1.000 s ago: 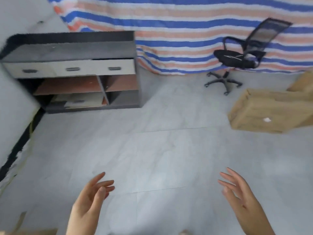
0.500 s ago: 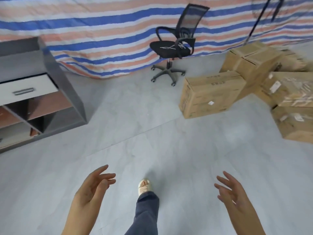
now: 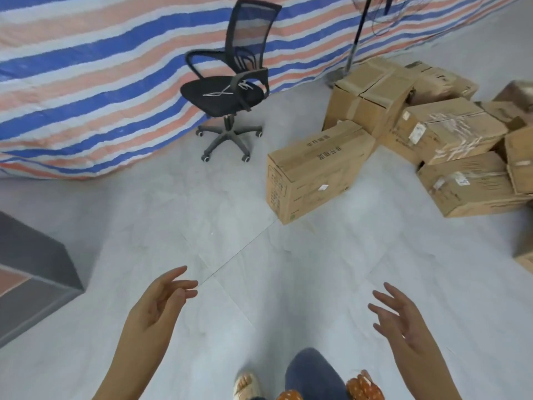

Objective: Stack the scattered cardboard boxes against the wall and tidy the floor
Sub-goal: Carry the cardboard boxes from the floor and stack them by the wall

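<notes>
- A broad stretch of pale grey floor [image 3: 202, 215] lies open between the person and the striped tarp [image 3: 101, 82] hung along the far side
- The cardboard boxes [image 3: 450, 145] sit in a loose heap at the right, some tilted and leaning on each other, reaching to the right edge of the view
- The nearest box [image 3: 314, 171] stands on the floor at the heap's left edge, apart from both hands, its long side angled toward the person
- A black office chair [image 3: 230, 88] stands just left of the heap, close to the tarp, with a gap of floor between its wheeled base and the nearest box
- A dark grey cabinet [image 3: 31, 272] juts in at the left edge
- The left hand [image 3: 157, 307] and right hand [image 3: 403, 321] are held out low over the floor, well apart, palms turned inward, fingers loosely spread, holding nothing
- One foot in a light sandal [image 3: 246, 383] shows at the bottom edge between the forearms
</notes>
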`<state>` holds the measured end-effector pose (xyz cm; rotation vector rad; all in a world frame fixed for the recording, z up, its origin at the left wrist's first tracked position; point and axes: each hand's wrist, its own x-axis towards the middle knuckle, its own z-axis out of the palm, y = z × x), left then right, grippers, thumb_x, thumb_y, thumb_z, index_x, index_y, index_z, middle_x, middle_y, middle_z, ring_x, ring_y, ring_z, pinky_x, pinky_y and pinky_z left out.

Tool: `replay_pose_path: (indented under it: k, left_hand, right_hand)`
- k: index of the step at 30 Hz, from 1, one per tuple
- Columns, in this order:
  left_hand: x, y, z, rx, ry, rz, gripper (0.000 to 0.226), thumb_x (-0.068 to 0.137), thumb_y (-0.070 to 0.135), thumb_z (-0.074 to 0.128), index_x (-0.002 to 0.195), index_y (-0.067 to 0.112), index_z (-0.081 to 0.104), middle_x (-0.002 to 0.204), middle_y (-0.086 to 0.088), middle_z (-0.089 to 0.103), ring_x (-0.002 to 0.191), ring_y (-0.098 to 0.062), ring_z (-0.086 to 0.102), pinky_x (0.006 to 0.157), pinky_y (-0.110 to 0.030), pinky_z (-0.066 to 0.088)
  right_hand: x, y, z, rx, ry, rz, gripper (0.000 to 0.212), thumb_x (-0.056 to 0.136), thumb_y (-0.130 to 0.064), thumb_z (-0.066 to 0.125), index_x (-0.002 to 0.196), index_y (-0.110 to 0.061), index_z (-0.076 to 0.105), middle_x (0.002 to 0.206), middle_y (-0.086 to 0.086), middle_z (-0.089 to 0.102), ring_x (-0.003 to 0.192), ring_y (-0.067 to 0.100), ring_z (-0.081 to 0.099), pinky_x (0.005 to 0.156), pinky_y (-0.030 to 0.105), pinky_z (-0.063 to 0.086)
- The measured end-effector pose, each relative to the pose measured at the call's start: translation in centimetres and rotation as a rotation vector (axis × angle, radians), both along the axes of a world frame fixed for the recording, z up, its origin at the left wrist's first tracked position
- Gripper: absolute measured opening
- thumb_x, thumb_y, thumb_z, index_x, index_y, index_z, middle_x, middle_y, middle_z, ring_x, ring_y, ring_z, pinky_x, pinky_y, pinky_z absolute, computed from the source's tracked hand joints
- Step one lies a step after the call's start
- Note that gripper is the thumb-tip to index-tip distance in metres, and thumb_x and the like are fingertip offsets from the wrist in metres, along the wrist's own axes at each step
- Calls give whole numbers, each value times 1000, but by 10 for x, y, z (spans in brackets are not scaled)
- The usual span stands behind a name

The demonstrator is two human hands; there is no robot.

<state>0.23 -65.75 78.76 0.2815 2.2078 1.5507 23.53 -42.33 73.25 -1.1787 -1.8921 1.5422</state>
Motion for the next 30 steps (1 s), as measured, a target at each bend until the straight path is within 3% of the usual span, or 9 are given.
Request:
replay_pose_path:
  k: [3,12,20,23,25,27,29,30]
  left_hand:
    - [-37,47,-9,-17,-16,-37,33,95,1,49,109,27,62,95,8,72,89,-9,69,91,-40,50]
    - [-131,214,-21,-4,-8,-11,33,94,-1,47,109,24,63,95,6,72,89,-10,69,93,-42,48]
    - [-216,321,-35,-8,-111,-48,33,94,-5,45,106,19,65,92,2,73,85,-13,70,83,-21,53]
    - [-266,357,-52,-43,-136,-117,32,95,-5,45,105,18,64,91,3,74,83,-13,70,80,-21,53]
    - [-305,381,-65,-61,-143,-184,32,95,-4,45,105,19,64,92,3,73,83,-12,70,82,-22,53]
    - [-351,407,-79,-96,-156,-256,32,95,-3,44,104,21,64,92,5,73,83,-11,70,83,-23,52]
    - [-400,433,-95,-148,-160,-350,33,95,-2,44,104,23,64,91,7,73,83,-11,69,83,-24,52]
    - [-418,444,-103,-173,-160,-391,33,96,-1,45,104,25,63,90,7,73,83,-11,69,83,-27,53]
  right_hand:
    - [-32,35,-8,-19,-27,-41,63,44,-96,49,102,-72,47,117,-33,58,105,-3,61,90,30,49]
    - [-139,210,-9,-41,-49,-8,67,43,-97,48,104,-70,48,117,-32,59,105,0,62,91,34,48]
    - [-218,310,-19,-77,-91,12,64,47,-96,46,106,-70,46,116,-33,58,104,-2,62,89,26,49]
    - [-254,326,-32,-129,-118,-60,32,69,-70,55,100,-74,46,113,-35,59,102,-3,62,87,19,49]
    - [-276,336,-44,-142,-134,-115,35,79,-47,55,98,-75,46,112,-35,58,102,-2,62,87,16,49]
    - [-300,344,-52,-187,-179,-188,32,73,-63,58,100,-74,47,112,-35,58,101,-4,62,86,16,49]
    - [-320,353,-68,-228,-199,-277,54,51,-90,53,102,-71,48,112,-34,59,100,-4,62,84,20,50]
    - [-330,355,-71,-241,-216,-306,59,47,-93,52,102,-70,49,112,-32,60,99,-4,62,84,22,50]
